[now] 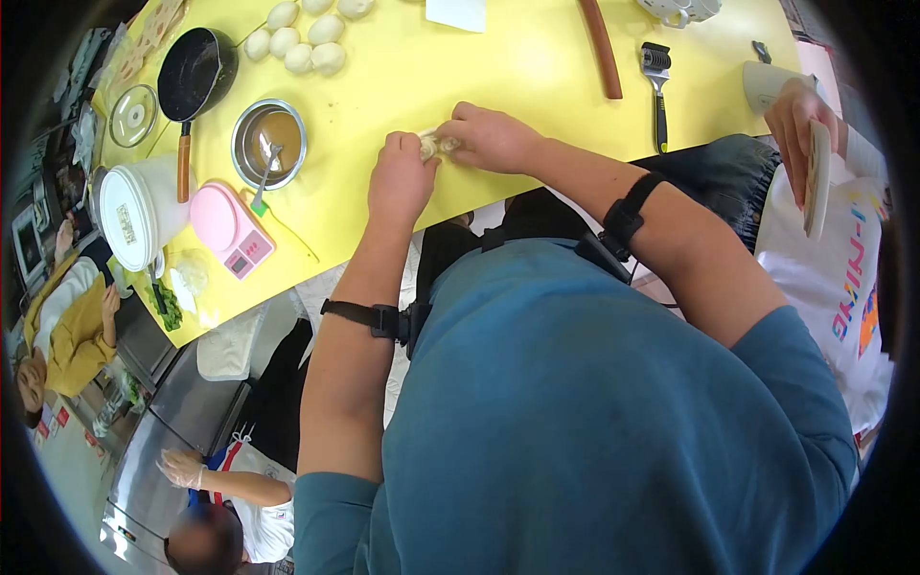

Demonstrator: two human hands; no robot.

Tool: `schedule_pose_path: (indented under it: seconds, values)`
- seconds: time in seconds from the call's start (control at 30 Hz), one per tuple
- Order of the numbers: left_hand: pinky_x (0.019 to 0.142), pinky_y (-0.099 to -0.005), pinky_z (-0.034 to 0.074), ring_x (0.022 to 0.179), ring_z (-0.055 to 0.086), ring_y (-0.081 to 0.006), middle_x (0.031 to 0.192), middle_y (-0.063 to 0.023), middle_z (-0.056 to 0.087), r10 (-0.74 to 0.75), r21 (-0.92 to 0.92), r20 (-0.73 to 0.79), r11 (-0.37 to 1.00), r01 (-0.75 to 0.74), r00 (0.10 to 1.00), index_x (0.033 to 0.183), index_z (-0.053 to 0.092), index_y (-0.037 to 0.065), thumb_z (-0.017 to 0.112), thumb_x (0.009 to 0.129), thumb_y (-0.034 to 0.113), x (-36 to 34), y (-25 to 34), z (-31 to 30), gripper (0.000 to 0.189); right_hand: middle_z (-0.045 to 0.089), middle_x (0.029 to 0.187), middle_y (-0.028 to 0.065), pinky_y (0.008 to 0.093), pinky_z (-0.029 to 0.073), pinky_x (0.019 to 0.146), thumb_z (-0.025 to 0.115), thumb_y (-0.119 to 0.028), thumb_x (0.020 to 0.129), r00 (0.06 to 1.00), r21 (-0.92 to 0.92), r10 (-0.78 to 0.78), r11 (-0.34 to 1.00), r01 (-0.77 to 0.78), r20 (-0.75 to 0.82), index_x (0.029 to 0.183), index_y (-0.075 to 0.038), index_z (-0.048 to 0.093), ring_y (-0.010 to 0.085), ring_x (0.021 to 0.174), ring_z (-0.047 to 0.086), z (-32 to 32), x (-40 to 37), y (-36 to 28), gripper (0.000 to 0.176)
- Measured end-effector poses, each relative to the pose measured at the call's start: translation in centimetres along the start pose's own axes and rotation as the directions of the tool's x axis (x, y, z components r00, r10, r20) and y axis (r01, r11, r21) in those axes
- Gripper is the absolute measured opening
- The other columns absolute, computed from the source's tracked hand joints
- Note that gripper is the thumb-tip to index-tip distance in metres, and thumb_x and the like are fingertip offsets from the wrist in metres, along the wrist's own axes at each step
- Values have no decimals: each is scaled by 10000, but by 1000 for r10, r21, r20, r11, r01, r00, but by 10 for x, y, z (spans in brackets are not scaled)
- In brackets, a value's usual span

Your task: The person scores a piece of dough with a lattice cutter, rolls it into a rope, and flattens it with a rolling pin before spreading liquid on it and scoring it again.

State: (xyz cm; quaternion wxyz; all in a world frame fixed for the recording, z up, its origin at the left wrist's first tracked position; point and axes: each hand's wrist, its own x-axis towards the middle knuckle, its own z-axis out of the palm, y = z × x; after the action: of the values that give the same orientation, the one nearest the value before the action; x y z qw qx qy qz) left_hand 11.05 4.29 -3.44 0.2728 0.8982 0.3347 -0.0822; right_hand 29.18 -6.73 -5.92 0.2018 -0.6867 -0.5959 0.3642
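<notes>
At the yellow table's near edge, my left hand (402, 177) and my right hand (489, 137) are close together, fingers pinched on a small piece of pale dough (438, 146) between them. The fingers cover much of the dough. Left of my hands stands a metal bowl (240, 144) with brown liquid and a spoon in it. Several white dough balls (327, 58) lie on the table beyond the bowl.
A black pan (192, 75), glass lid (133, 116), white tub (132, 216) and pink scale (230, 228) are at left. A rolling pin (601, 48) and black-handled roller tool (658, 96) are at right. One person holds a light object (816, 180); two others are at left.
</notes>
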Motion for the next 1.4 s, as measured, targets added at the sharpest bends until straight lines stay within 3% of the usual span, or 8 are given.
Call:
schedule_pose_path:
  seconds: [0.17,0.37,0.6,0.67,0.77,1.0,1.27,1.4]
  values:
    - [932,-502,564,1094,668,-415,1235,-213,630,168,58,-108,985,-162,980,1163,652,43,725,929,178,-3,-10,9,279,649,1103,135,441,564,920,706,-270,956,998,120,29,993,-23,-50,1152,-126,763,334,1025,685,-4,-10,4,250]
    - [940,-493,576,1149,671,-399,1325,-201,633,-30,36,127,999,26,991,1197,665,49,740,931,204,7,4,-9,317,685,1010,119,435,563,883,719,-273,922,984,98,164,983,-157,-68,1045,-123,767,322,984,692,4,3,2,199]
    - [942,-467,573,1105,692,-371,1317,-187,648,150,-6,-13,989,-150,989,1226,673,34,772,923,273,7,-11,-7,398,723,984,135,441,574,820,779,-313,856,966,127,257,959,-252,-22,996,-107,732,313,930,719,10,22,5,253]
    - [948,-436,568,1109,701,-349,1298,-189,666,123,-93,-68,987,-129,990,1231,681,5,772,935,285,6,-13,-8,418,744,978,140,432,578,801,810,-340,834,965,189,261,946,-263,38,1003,-99,716,308,903,731,8,26,13,310]
    - [940,-417,571,1062,727,-320,1248,-207,699,-143,-349,3,927,135,990,1239,701,4,768,956,320,8,-18,-1,429,760,965,148,426,581,785,844,-383,808,906,178,415,901,-396,-84,1031,-91,699,308,874,740,-1,23,8,395]
    - [896,-390,574,984,728,-292,1107,-177,733,-299,-317,38,901,295,954,1192,720,-8,782,945,380,21,-24,8,464,762,956,126,420,581,783,849,-413,810,871,85,491,869,-488,-27,1089,-103,684,287,875,745,0,21,-3,449]
    - [925,-390,562,1029,685,-310,1177,-180,673,-259,-431,55,865,257,964,1235,722,36,822,898,298,18,-25,-1,438,766,1062,125,435,576,852,843,-424,824,884,213,458,858,-467,91,1172,-105,670,301,982,744,-9,18,-1,503]
    - [971,-415,552,1102,662,-353,1217,-179,648,154,-203,-90,964,-170,984,1272,721,89,826,847,169,6,-29,0,445,760,1075,147,441,571,865,834,-441,834,913,65,407,911,-408,25,1222,-95,644,320,989,740,-3,14,-13,554]
